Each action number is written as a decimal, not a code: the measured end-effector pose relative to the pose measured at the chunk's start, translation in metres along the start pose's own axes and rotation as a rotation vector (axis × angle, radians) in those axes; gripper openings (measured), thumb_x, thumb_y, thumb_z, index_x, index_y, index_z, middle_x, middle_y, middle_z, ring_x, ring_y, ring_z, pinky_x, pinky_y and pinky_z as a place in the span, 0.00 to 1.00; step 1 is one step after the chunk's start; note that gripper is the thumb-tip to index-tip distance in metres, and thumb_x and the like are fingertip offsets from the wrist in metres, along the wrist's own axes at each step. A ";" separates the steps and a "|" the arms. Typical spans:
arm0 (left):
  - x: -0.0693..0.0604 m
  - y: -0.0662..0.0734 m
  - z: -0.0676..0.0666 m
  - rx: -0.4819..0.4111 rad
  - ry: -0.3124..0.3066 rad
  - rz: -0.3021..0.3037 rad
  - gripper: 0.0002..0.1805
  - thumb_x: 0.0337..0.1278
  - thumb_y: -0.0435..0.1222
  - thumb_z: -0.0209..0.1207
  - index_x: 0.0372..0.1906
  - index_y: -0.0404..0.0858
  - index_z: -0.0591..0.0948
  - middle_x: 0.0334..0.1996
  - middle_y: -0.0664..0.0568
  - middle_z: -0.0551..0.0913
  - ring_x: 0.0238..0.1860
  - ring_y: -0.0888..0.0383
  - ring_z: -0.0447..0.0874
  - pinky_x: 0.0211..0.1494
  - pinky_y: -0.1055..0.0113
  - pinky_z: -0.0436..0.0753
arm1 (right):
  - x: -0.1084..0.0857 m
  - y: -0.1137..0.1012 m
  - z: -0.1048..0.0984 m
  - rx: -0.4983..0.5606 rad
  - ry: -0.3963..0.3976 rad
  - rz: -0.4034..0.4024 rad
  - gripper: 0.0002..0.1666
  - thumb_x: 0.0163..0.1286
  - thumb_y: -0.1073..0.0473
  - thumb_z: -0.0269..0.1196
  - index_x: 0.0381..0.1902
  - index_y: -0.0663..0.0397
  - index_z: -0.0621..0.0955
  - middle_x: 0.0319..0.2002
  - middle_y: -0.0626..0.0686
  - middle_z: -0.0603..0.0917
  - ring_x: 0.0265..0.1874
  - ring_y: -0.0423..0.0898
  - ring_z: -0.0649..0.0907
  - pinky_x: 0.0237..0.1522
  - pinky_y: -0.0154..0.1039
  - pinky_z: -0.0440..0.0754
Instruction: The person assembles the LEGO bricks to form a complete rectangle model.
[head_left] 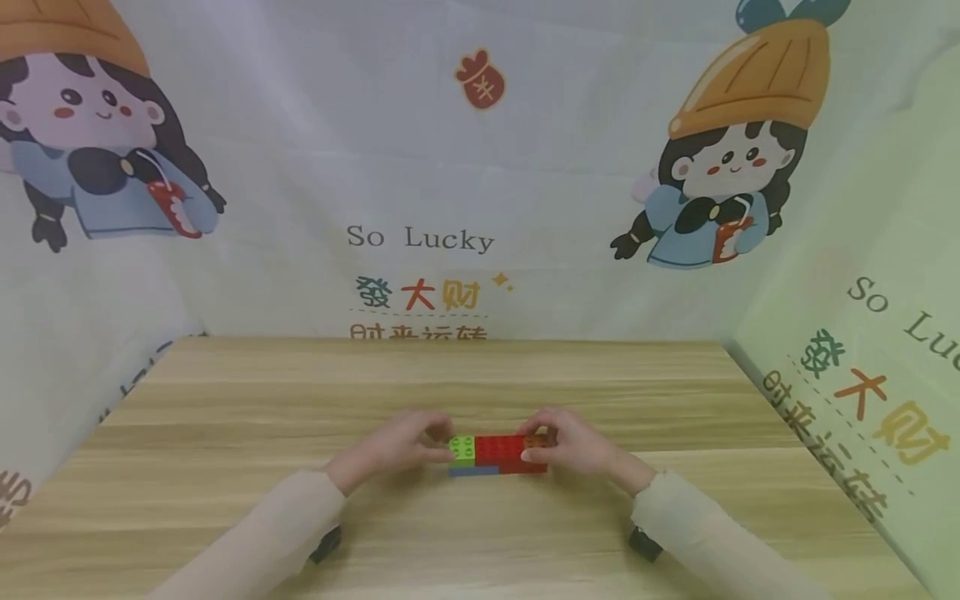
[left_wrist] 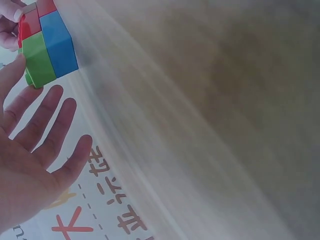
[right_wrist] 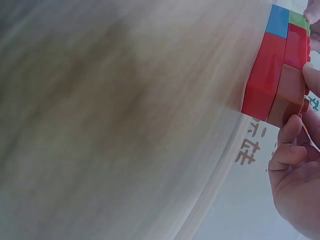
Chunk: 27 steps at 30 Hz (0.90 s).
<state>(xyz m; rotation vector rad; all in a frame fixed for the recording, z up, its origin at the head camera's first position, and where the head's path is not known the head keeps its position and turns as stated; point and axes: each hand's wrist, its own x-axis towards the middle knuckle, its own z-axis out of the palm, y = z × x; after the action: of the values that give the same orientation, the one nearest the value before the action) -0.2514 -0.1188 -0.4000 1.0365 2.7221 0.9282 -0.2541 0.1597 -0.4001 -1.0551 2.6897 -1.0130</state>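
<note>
Two layers of toy building bricks stand joined in a row on the table. On top sit a lime-green brick, a red brick and a brown brick. Below them are a blue brick and a longer red brick. My left hand has thumb and index finger at the green end, seeming to pinch it lightly, its other fingers spread. At the opposite end, my right hand grips the brown brick between thumb and fingers. The far side of the row is hidden in the head view.
The wood-grain table extends around the bricks. A printed cloth with cartoon figures and lettering hangs behind it and on both sides. Under each sleeve a small dark device shows at the wrist.
</note>
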 end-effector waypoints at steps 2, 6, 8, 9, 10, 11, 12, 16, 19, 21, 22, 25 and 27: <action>0.000 0.000 0.000 -0.010 -0.001 -0.001 0.13 0.46 0.43 0.62 0.37 0.41 0.76 0.35 0.55 0.79 0.40 0.59 0.76 0.45 0.64 0.74 | -0.001 -0.001 -0.001 -0.001 -0.002 0.010 0.16 0.56 0.55 0.64 0.42 0.53 0.78 0.32 0.43 0.75 0.24 0.39 0.72 0.27 0.34 0.73; -0.001 0.002 0.000 -0.028 0.003 0.007 0.13 0.46 0.42 0.62 0.36 0.40 0.77 0.34 0.55 0.79 0.38 0.60 0.76 0.44 0.65 0.74 | -0.002 -0.002 -0.002 0.004 -0.004 0.008 0.17 0.56 0.55 0.64 0.43 0.54 0.78 0.33 0.43 0.75 0.25 0.39 0.73 0.27 0.34 0.74; -0.002 0.002 0.000 -0.037 0.006 0.012 0.12 0.47 0.41 0.62 0.36 0.40 0.77 0.34 0.56 0.79 0.37 0.60 0.76 0.43 0.65 0.75 | -0.004 0.001 -0.003 0.019 -0.010 0.008 0.17 0.56 0.56 0.64 0.44 0.55 0.78 0.36 0.44 0.76 0.27 0.39 0.73 0.29 0.34 0.74; -0.002 0.002 0.000 -0.043 0.007 0.016 0.12 0.47 0.41 0.62 0.36 0.39 0.77 0.33 0.56 0.79 0.37 0.60 0.76 0.43 0.65 0.75 | -0.004 0.003 -0.004 0.023 -0.008 0.006 0.18 0.56 0.56 0.64 0.44 0.56 0.78 0.37 0.45 0.77 0.27 0.40 0.74 0.29 0.34 0.74; -0.002 0.002 0.000 -0.049 0.007 0.019 0.12 0.47 0.40 0.62 0.36 0.39 0.77 0.33 0.56 0.79 0.37 0.60 0.76 0.43 0.65 0.75 | -0.006 0.005 -0.005 0.027 -0.006 0.005 0.18 0.56 0.57 0.64 0.44 0.56 0.77 0.38 0.46 0.77 0.27 0.40 0.74 0.29 0.34 0.74; -0.002 0.002 0.000 -0.057 0.007 0.020 0.12 0.47 0.40 0.62 0.36 0.40 0.76 0.33 0.56 0.79 0.36 0.60 0.76 0.42 0.65 0.75 | -0.007 0.007 -0.007 0.031 -0.005 0.008 0.18 0.56 0.57 0.64 0.44 0.57 0.77 0.39 0.47 0.77 0.27 0.40 0.74 0.29 0.34 0.74; -0.002 0.002 0.000 -0.064 0.007 0.021 0.11 0.47 0.40 0.62 0.36 0.40 0.76 0.32 0.56 0.79 0.36 0.60 0.76 0.42 0.66 0.75 | -0.009 0.009 -0.008 0.034 -0.005 0.012 0.18 0.56 0.57 0.64 0.44 0.57 0.77 0.40 0.48 0.77 0.27 0.40 0.74 0.29 0.34 0.74; -0.002 0.001 0.000 -0.069 0.008 0.018 0.11 0.46 0.39 0.62 0.35 0.40 0.76 0.31 0.58 0.78 0.35 0.61 0.76 0.41 0.66 0.75 | -0.011 0.013 -0.014 0.024 -0.010 -0.003 0.16 0.56 0.58 0.64 0.42 0.58 0.78 0.39 0.48 0.78 0.24 0.39 0.74 0.25 0.34 0.74; -0.001 0.000 0.000 -0.062 0.008 0.018 0.11 0.46 0.40 0.62 0.35 0.40 0.76 0.31 0.58 0.78 0.35 0.61 0.76 0.40 0.67 0.75 | -0.012 0.012 -0.016 0.026 -0.022 -0.011 0.16 0.56 0.57 0.64 0.42 0.58 0.78 0.38 0.48 0.78 0.24 0.39 0.74 0.25 0.34 0.74; -0.001 0.001 0.000 -0.060 0.009 0.018 0.11 0.46 0.40 0.62 0.35 0.40 0.76 0.31 0.58 0.78 0.35 0.61 0.76 0.40 0.67 0.75 | -0.013 0.011 -0.016 0.026 -0.022 -0.008 0.17 0.56 0.57 0.64 0.42 0.58 0.78 0.38 0.49 0.78 0.25 0.39 0.75 0.26 0.34 0.74; -0.001 0.001 0.000 -0.060 0.008 0.019 0.11 0.47 0.40 0.62 0.35 0.40 0.76 0.31 0.58 0.78 0.35 0.61 0.76 0.40 0.67 0.75 | -0.013 0.011 -0.016 0.029 -0.022 -0.002 0.17 0.56 0.57 0.63 0.42 0.58 0.77 0.38 0.49 0.78 0.26 0.39 0.75 0.26 0.34 0.75; -0.002 0.003 -0.001 -0.061 0.008 0.019 0.11 0.47 0.39 0.62 0.35 0.39 0.76 0.31 0.57 0.78 0.35 0.61 0.76 0.40 0.66 0.76 | -0.014 0.009 -0.016 0.035 -0.017 0.012 0.17 0.56 0.57 0.63 0.42 0.58 0.77 0.38 0.49 0.79 0.26 0.40 0.76 0.25 0.34 0.75; -0.002 0.004 -0.001 -0.062 0.007 0.020 0.11 0.47 0.39 0.62 0.36 0.39 0.76 0.31 0.56 0.78 0.35 0.61 0.76 0.41 0.66 0.76 | -0.015 0.009 -0.016 0.036 -0.011 0.010 0.17 0.56 0.58 0.63 0.42 0.59 0.77 0.38 0.50 0.79 0.25 0.40 0.76 0.25 0.34 0.75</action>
<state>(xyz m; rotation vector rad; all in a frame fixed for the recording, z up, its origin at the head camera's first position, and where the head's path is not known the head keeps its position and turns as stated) -0.2476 -0.1181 -0.3974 1.0538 2.6752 1.0144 -0.2527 0.1830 -0.3959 -1.0360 2.6553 -1.0468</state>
